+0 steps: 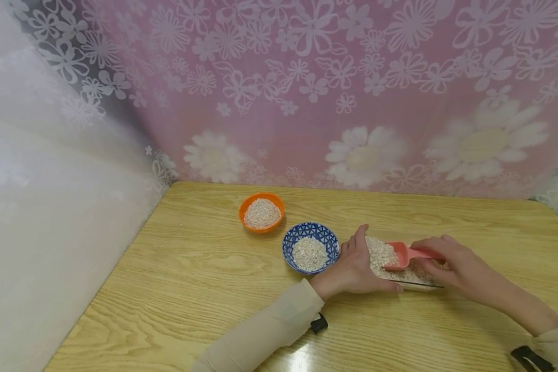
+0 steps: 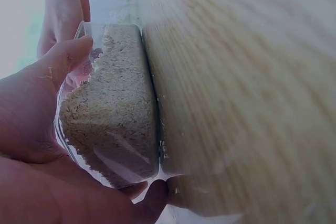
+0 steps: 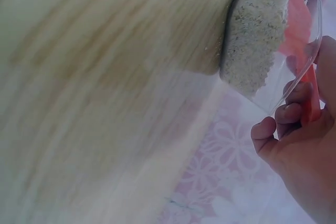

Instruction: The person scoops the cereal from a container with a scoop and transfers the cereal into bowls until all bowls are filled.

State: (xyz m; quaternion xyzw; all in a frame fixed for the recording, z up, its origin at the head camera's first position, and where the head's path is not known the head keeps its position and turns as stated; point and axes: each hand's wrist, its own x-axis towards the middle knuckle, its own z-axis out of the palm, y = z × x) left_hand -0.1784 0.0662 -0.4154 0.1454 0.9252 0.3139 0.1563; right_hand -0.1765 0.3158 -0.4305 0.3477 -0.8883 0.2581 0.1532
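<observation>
From above, the head view looks forward and down, taking in the far edge of the table [image 1: 181,289]; both wrist views sit low and close, tipped sideways, sharing the tub [image 2: 118,108].

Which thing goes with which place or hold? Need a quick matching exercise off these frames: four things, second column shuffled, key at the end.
Things
1. Orange bowl
2. Blue bowl
3. Scoop
4. Box

Places and holds
A. Gripped at its handle by the right hand
B. Nearest the floral curtain
C. Held at one end by the left hand
D. Between a bowl and the box

Right pairs: 1-B, 2-D, 3-A, 4-C
</observation>
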